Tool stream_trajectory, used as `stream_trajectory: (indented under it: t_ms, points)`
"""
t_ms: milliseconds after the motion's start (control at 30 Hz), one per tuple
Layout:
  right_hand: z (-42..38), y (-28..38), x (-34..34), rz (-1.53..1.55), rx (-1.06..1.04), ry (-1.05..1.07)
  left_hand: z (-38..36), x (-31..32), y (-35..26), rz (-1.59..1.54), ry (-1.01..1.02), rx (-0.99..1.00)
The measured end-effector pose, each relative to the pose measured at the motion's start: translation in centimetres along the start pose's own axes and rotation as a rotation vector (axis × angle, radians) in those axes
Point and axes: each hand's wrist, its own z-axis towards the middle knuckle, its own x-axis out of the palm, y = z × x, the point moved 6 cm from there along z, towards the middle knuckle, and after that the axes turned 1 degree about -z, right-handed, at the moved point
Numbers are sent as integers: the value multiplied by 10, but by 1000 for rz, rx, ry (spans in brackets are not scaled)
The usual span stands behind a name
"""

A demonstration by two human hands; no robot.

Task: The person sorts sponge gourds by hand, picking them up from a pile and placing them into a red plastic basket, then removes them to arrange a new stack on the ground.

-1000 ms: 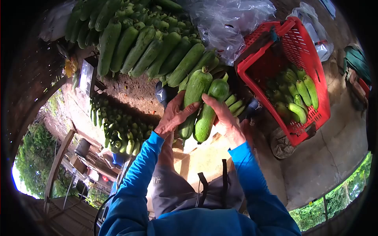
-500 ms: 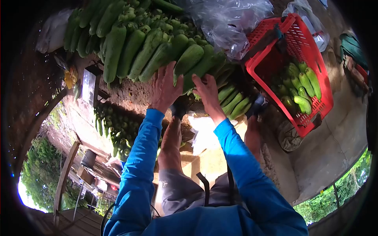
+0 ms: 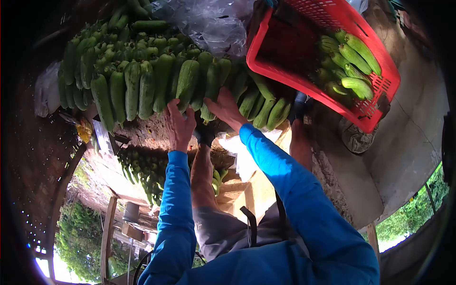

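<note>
Long green gourds (image 3: 188, 78), like luffas or large cucumbers, lie side by side in a thick stacked pile, their lower ends facing me. My left hand (image 3: 179, 126) is at the front edge of the pile, just below the pale-ended gourd. Its fingers are stretched up and its thumb stands apart, with nothing held. To the right, my right hand (image 3: 227, 109) is on the lower part of another gourd (image 3: 208, 114), thumb across its front. The other fingers are partly hidden.
A red plastic crate (image 3: 304, 84) with several lighter green gourds (image 3: 354, 57) inside stands tilted at the right. Clear plastic sheeting (image 3: 204, 23) lies behind the pile. More small gourds (image 3: 142, 171) lie on the ground at the lower left. A wooden post (image 3: 108, 237) stands beyond.
My view has shifted, so the pile and crate appear farther left. My left hand has come off the gourd it was touching and opened. The front gourds now look more upright.
</note>
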Motion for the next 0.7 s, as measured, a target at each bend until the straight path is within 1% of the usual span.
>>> stream_trajectory:
  t_ms: [33, 100, 133, 200, 233, 267, 300, 333, 367, 433, 500, 567, 600, 633, 667, 700]
  points:
    - [-1, 1, -3, 6, 6, -11, 2, 0, 2, 13, 5, -39]
    - [-2, 13, -11, -64, -180, -192, 5, 1, -1, 41, 20, -19]
    - [-1, 2, -8, -55, -174, -197, 6, -3, -7, 60, -11, 8]
    - [3, -26, 7, -18, 113, -18, 9, -7, -17, 82, -40, 37]
    - [4, -28, 5, -16, 115, -16, 9, -10, -23, 84, -74, 82]
    - [1, -42, 0, -3, 309, -19, 7, -12, -28, 85, -110, 119]
    - [-7, -48, -6, 8, 505, -12, 4, -12, -34, 89, -111, 102]
    - [-10, -32, -20, 23, 430, -45, 0, -10, -48, 43, -81, 161]
    - [-17, -37, -23, 55, 516, -29, -7, -7, -58, 0, -53, 215]
    - [-23, -35, -26, 117, 555, 70, -23, 6, -70, -91, 27, 263]
    - [-31, -41, -27, 120, 517, 59, -37, 20, -77, -113, 83, 288]
    - [-31, -60, -27, 19, 529, 71, -48, 34, -73, -147, 97, 276]
    - [-28, -70, -27, -50, 603, 91, -52, 36, -74, -151, 95, 273]
    - [-24, -75, -25, -55, 603, 92, -55, 39, -70, -175, 109, 217]
    - [-21, -77, -25, -87, 564, 41, -57, 40, -66, -198, 123, 162]
    - [-18, -72, -25, -117, 525, -8, -58, 39, -62, -197, 120, 157]
